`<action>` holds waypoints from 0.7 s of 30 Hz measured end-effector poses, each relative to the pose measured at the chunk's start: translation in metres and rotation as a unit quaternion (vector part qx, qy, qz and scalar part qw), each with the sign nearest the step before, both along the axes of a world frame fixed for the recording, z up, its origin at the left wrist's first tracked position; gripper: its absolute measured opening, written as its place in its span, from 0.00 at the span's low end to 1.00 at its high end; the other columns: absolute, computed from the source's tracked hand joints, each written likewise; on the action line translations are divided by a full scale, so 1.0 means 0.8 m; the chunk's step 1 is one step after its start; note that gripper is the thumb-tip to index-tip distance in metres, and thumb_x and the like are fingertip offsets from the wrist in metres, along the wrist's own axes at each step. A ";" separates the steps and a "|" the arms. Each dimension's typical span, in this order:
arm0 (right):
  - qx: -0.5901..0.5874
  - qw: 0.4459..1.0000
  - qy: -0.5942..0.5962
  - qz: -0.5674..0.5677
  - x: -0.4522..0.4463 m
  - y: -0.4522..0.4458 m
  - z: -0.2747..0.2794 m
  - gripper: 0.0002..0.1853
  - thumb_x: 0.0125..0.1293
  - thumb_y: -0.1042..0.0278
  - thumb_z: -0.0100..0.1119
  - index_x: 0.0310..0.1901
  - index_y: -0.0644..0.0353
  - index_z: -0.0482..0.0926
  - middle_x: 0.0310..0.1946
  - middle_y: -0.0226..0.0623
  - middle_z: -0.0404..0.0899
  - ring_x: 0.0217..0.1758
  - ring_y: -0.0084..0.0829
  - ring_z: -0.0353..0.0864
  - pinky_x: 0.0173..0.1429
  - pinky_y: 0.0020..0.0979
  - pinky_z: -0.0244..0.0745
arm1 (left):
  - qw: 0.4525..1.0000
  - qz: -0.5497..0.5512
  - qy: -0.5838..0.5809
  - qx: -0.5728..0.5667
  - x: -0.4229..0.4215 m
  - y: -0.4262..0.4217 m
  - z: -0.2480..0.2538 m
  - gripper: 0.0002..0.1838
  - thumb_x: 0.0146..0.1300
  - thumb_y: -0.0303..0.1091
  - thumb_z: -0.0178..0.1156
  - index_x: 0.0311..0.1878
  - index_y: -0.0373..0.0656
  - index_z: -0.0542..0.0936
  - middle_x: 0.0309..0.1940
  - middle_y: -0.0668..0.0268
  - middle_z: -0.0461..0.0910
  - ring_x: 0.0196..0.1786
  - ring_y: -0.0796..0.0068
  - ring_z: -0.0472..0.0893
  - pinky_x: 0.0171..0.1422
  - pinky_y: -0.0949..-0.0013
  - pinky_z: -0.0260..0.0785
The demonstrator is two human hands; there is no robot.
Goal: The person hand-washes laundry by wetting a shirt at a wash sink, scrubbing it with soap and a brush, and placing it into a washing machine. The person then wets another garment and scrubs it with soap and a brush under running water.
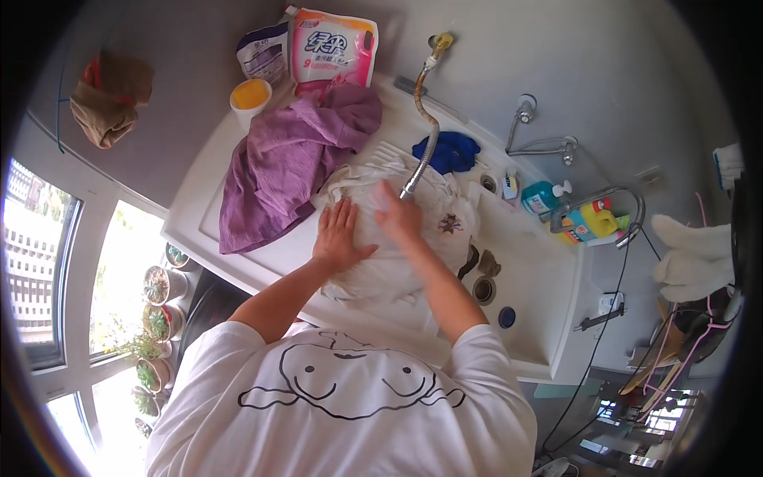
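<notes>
A wet-looking white garment [381, 258] with a small dark print lies bunched on the washboard part of a white sink [203, 211]. My left hand [342, 234] presses flat on its left side, fingers spread. Just right of it, my right hand [397, 215] is over the cloth, blurred by motion; its fingers and anything in them cannot be made out. The end of a metal hose [429, 151] hangs right beside that hand. A purple cloth [290, 163] lies to the left of the garment.
Detergent bags [334, 49] and a white tub with something yellow [251, 95] stand at the back left. Behind the garment is a blue cloth [447, 151]. Bottles [584, 221] line the right side near a curved faucet. Potted plants [163, 286] stand by the window.
</notes>
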State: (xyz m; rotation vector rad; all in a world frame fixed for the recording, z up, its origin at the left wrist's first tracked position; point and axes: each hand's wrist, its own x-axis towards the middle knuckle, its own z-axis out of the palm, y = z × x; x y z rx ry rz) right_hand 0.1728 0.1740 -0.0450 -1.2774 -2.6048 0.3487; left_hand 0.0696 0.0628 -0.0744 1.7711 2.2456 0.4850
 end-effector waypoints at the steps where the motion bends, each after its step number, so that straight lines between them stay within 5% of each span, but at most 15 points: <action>1: -0.001 1.000 0.000 0.000 0.003 0.012 -0.011 0.28 0.44 0.62 0.59 0.52 0.43 0.66 0.45 0.47 0.68 0.42 0.45 0.72 0.44 0.40 0.68 | 1.000 -0.001 -0.003 0.018 0.001 -0.002 -0.002 0.48 0.44 0.61 0.54 0.60 0.34 0.53 0.62 0.54 0.48 0.66 0.62 0.44 0.67 0.58 0.32; 3: 0.053 0.993 0.102 -0.018 0.010 0.057 -0.047 0.25 0.46 0.61 0.58 0.50 0.43 0.67 0.42 0.47 0.70 0.41 0.45 0.72 0.44 0.40 0.68 | 1.000 -0.002 0.001 0.012 0.000 -0.001 -0.004 0.48 0.44 0.61 0.52 0.61 0.35 0.51 0.63 0.55 0.47 0.67 0.64 0.42 0.68 0.59 0.31; 5: 0.015 0.991 0.048 -0.121 0.028 0.098 -0.033 0.22 0.49 0.64 0.54 0.50 0.47 0.66 0.42 0.47 0.70 0.42 0.44 0.70 0.45 0.41 0.67 | 1.000 -0.004 0.008 0.013 0.000 -0.004 -0.003 0.48 0.44 0.62 0.51 0.61 0.35 0.50 0.63 0.56 0.45 0.67 0.65 0.41 0.68 0.60 0.29; 8: 0.081 0.987 0.085 -0.106 0.034 0.096 -0.050 0.30 0.44 0.62 0.58 0.54 0.44 0.63 0.46 0.49 0.66 0.45 0.47 0.69 0.45 0.43 0.67 | 1.000 -0.003 0.005 0.010 -0.001 -0.002 -0.003 0.48 0.44 0.62 0.51 0.61 0.35 0.50 0.63 0.56 0.45 0.67 0.65 0.42 0.68 0.60 0.29; 9: 0.005 0.991 -0.001 -0.136 0.022 0.059 -0.021 0.30 0.43 0.62 0.59 0.53 0.44 0.64 0.45 0.46 0.67 0.46 0.45 0.68 0.46 0.41 0.67 | 1.000 0.000 0.002 0.001 -0.002 -0.002 -0.001 0.48 0.45 0.62 0.51 0.61 0.35 0.50 0.63 0.56 0.45 0.67 0.65 0.42 0.68 0.60 0.29; 12: -0.027 0.995 0.096 -0.018 0.033 0.001 -0.025 0.29 0.42 0.64 0.60 0.51 0.45 0.67 0.42 0.44 0.68 0.45 0.45 0.68 0.45 0.40 0.67 | 1.000 -0.004 0.001 -0.002 0.001 -0.001 0.001 0.48 0.45 0.61 0.52 0.61 0.35 0.50 0.63 0.55 0.46 0.67 0.64 0.42 0.68 0.60 0.30; 14: 0.057 0.979 0.194 0.032 0.064 0.028 -0.053 0.28 0.41 0.65 0.60 0.50 0.45 0.68 0.38 0.44 0.69 0.43 0.45 0.69 0.45 0.40 0.67 | 1.000 -0.008 0.008 -0.001 0.003 -0.003 -0.002 0.48 0.44 0.61 0.53 0.61 0.35 0.51 0.63 0.54 0.46 0.66 0.63 0.43 0.68 0.60 0.31; 16: -0.024 0.980 0.108 -0.163 0.090 0.062 -0.027 0.30 0.41 0.64 0.60 0.51 0.45 0.66 0.38 0.46 0.69 0.42 0.45 0.69 0.43 0.39 0.68 | 0.999 -0.004 0.016 0.028 0.001 -0.002 -0.006 0.48 0.44 0.61 0.53 0.61 0.35 0.51 0.63 0.55 0.46 0.66 0.62 0.43 0.67 0.60 0.31; 21: 0.037 0.988 0.099 -0.113 0.058 0.036 -0.040 0.31 0.41 0.62 0.61 0.52 0.44 0.65 0.42 0.49 0.68 0.47 0.47 0.68 0.46 0.42 0.68 | 1.000 -0.004 0.016 0.014 0.001 0.001 -0.006 0.48 0.44 0.62 0.52 0.61 0.36 0.51 0.63 0.55 0.46 0.67 0.62 0.43 0.67 0.60 0.31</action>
